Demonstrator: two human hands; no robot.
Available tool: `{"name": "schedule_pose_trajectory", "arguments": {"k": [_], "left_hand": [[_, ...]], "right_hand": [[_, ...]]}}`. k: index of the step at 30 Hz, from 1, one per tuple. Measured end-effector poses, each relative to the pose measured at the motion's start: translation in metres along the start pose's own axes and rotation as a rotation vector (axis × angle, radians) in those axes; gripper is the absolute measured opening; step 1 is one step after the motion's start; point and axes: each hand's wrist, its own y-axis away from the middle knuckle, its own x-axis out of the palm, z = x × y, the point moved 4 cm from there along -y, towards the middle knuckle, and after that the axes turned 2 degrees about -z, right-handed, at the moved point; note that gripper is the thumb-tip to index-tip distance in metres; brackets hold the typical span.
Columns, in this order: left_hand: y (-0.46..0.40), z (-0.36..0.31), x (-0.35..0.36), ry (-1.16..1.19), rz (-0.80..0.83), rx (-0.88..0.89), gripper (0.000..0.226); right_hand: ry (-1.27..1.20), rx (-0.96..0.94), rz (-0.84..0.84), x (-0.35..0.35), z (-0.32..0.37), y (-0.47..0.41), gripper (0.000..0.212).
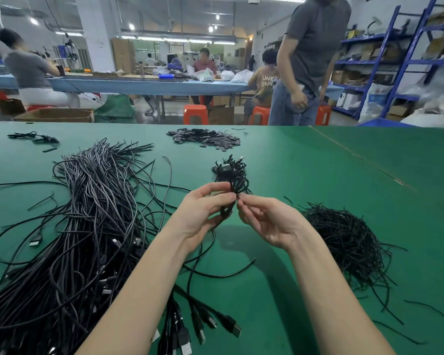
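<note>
Plugs [231, 326] lay nearest; our left hand [203, 213] gripped the coil [232, 180], our right hand [269, 221] pinched its tie [238, 196]; a loose twist risked unravelling.

Centre: the coiled cable [231, 175] is above the tabletop [318, 175], held between the left hand [203, 211] and the right hand [269, 221], which meet at its middle.
Left: the pile of loose cables [87, 213] lies on the tabletop, left of the hands and under the left forearm.
Near edge: the plugs [208, 326] lie between the two forearms.
Right: the heap of ties [344, 237] lies right of the right hand.
Far centre: the heap of small flat pieces [205, 139] lies behind the coiled cable.
Far left: the small cable bundle [36, 138] lies behind the pile of loose cables.
</note>
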Motion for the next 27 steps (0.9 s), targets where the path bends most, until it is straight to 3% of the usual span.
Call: {"name": "schedule_pose_trajectory", "arguments": {"k": [2, 7, 11, 15, 17, 19, 21, 23, 24, 25, 27], "left_hand": [[-0.001, 0.001, 0.000, 0.085, -0.027, -0.044, 0.025], [-0.001, 0.002, -0.004, 0.296, -0.065, -0.174, 0.031], [0.002, 0.004, -0.002, 0.290, -0.040, -0.229, 0.033], [0.001, 0.003, -0.001, 0.284, -0.022, -0.234, 0.028], [0.001, 0.003, -0.002, 0.281, -0.013, -0.217, 0.030], [0.002, 0.000, -0.002, 0.205, 0.008, -0.152, 0.039], [0.002, -0.003, 0.000, 0.098, 0.046, -0.076, 0.047], [0.003, -0.004, 0.003, 0.058, 0.065, -0.032, 0.043], [0.003, -0.005, 0.004, 0.042, 0.059, -0.016, 0.038], [0.003, -0.006, 0.004, 0.025, 0.042, -0.009, 0.034], [0.002, -0.006, 0.002, 0.032, 0.002, -0.026, 0.031]], "right_hand": [[0.324, -0.226, -0.019, 0.001, 0.008, -0.002, 0.014], [1.199, -0.998, -0.183, 0.005, 0.028, 0.012, 0.033], [1.261, -1.130, -0.137, 0.010, 0.024, 0.014, 0.022], [1.149, -1.154, -0.152, 0.008, 0.028, 0.016, 0.012], [1.044, -1.067, -0.148, 0.007, 0.028, 0.015, 0.007], [0.865, -0.821, -0.121, 0.007, 0.027, 0.011, 0.008], [0.524, -0.463, -0.078, 0.005, 0.021, 0.007, 0.009], [0.122, -0.134, -0.051, 0.005, 0.010, 0.006, 0.010], [0.030, -0.071, -0.053, 0.005, 0.007, 0.006, 0.010], [0.036, -0.065, -0.047, 0.005, 0.006, 0.005, 0.010], [0.308, -0.230, -0.051, 0.004, 0.011, 0.004, 0.008]]}}
